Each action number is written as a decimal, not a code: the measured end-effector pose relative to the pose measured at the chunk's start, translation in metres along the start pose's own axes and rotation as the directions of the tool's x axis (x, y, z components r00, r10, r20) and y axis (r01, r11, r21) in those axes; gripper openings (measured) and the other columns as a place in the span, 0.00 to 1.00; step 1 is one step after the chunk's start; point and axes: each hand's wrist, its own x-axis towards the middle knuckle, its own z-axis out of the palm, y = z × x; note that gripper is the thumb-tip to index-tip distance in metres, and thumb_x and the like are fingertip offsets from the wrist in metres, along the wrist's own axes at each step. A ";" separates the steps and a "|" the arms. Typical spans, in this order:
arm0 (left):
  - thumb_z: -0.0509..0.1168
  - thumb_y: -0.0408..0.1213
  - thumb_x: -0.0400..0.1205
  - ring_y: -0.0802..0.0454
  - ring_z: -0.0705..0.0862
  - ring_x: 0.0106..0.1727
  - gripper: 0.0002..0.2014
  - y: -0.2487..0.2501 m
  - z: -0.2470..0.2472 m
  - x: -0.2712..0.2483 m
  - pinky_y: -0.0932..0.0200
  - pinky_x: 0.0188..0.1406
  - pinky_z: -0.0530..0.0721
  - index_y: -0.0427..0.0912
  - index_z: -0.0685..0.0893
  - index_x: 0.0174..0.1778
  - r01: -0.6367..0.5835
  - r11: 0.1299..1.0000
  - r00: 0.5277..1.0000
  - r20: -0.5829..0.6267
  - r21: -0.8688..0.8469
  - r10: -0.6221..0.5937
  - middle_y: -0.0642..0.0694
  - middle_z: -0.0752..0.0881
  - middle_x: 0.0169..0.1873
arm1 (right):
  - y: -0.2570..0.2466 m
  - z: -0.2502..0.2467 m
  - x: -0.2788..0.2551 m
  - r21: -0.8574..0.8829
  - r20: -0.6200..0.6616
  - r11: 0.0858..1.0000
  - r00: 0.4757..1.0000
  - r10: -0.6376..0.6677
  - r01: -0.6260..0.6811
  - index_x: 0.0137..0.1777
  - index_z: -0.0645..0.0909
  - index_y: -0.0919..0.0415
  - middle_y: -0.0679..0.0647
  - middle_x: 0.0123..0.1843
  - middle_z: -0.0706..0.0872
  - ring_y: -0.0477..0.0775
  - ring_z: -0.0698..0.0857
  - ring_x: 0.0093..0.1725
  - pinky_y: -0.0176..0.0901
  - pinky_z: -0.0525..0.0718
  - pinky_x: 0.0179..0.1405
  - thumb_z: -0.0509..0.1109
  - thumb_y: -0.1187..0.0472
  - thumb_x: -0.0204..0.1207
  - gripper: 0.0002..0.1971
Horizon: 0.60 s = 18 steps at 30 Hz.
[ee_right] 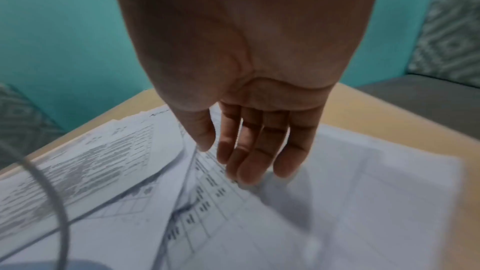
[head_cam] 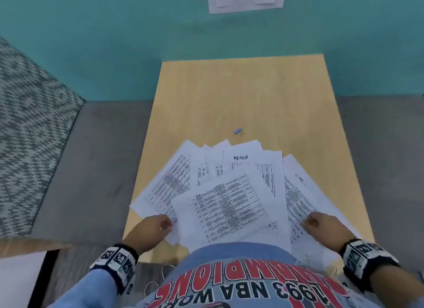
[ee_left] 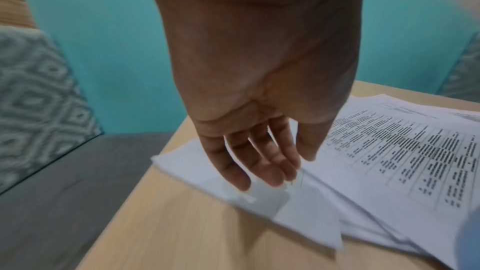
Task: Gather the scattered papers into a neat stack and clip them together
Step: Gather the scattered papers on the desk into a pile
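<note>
Left hand (head_cam: 154, 229) and right hand (head_cam: 322, 227) released, fingertips at the papers (head_cam: 229, 193), contact blurred.
We may shove sheets off the table (head_cam: 229, 96); clip (head_cam: 238, 131) unused.

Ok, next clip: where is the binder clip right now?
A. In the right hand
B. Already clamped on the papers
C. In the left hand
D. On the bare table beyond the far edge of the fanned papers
D: the binder clip lies alone on the table just past the papers, while the left hand and right hand sit at the spread's near corners.
</note>
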 end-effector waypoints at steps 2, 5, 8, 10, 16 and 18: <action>0.69 0.48 0.89 0.51 0.87 0.56 0.01 0.007 -0.007 0.015 0.50 0.61 0.87 0.58 0.85 0.51 -0.018 1.000 0.998 -0.063 -0.020 0.016 0.53 0.89 0.54 | -0.015 0.006 0.012 -0.026 0.024 0.999 0.999 0.029 -0.028 0.50 0.81 0.55 0.49 0.48 0.89 0.53 0.89 0.49 0.44 0.81 0.41 0.70 0.40 0.82 0.17; 0.71 0.56 0.86 0.48 0.81 0.70 0.23 0.027 -0.015 0.037 0.46 0.71 0.83 0.50 0.83 0.73 -0.099 0.995 0.984 -0.146 0.023 0.102 0.50 0.83 0.69 | -0.036 0.022 0.024 0.175 0.006 0.983 0.998 0.059 -0.060 0.75 0.73 0.60 0.58 0.68 0.83 0.60 0.86 0.67 0.48 0.82 0.61 0.77 0.41 0.77 0.34; 0.69 0.67 0.82 0.41 0.73 0.84 0.43 0.047 -0.012 0.057 0.42 0.83 0.74 0.46 0.71 0.88 -0.155 0.983 0.973 -0.155 0.099 0.170 0.44 0.75 0.84 | -0.049 0.029 0.029 0.317 -0.035 0.942 0.991 0.127 -0.110 0.82 0.66 0.64 0.66 0.76 0.79 0.63 0.82 0.73 0.54 0.81 0.70 0.83 0.46 0.73 0.44; 0.65 0.75 0.80 0.39 0.66 0.90 0.52 0.060 -0.005 0.067 0.37 0.88 0.68 0.48 0.60 0.94 -0.156 0.977 0.981 -0.095 0.149 0.171 0.43 0.67 0.91 | -0.057 0.030 0.032 0.359 -0.035 0.925 0.989 0.145 -0.123 0.78 0.69 0.65 0.62 0.66 0.85 0.62 0.85 0.64 0.51 0.83 0.62 0.83 0.51 0.74 0.39; 0.69 0.65 0.83 0.41 0.85 0.71 0.44 0.096 0.009 0.073 0.40 0.72 0.82 0.49 0.62 0.91 -0.119 0.968 0.987 -0.075 0.222 0.139 0.44 0.82 0.75 | -0.072 0.031 0.044 0.374 -0.023 0.923 0.994 0.111 -0.094 0.63 0.74 0.56 0.52 0.55 0.88 0.56 0.89 0.52 0.54 0.89 0.52 0.82 0.51 0.74 0.25; 0.69 0.56 0.87 0.47 0.90 0.53 0.30 0.100 0.010 0.071 0.48 0.59 0.86 0.47 0.73 0.82 -0.122 0.980 0.991 -0.026 0.157 0.128 0.48 0.89 0.57 | -0.079 0.031 0.043 0.302 -0.001 0.952 0.998 0.055 -0.052 0.62 0.78 0.56 0.50 0.54 0.87 0.55 0.87 0.52 0.45 0.83 0.43 0.80 0.51 0.77 0.20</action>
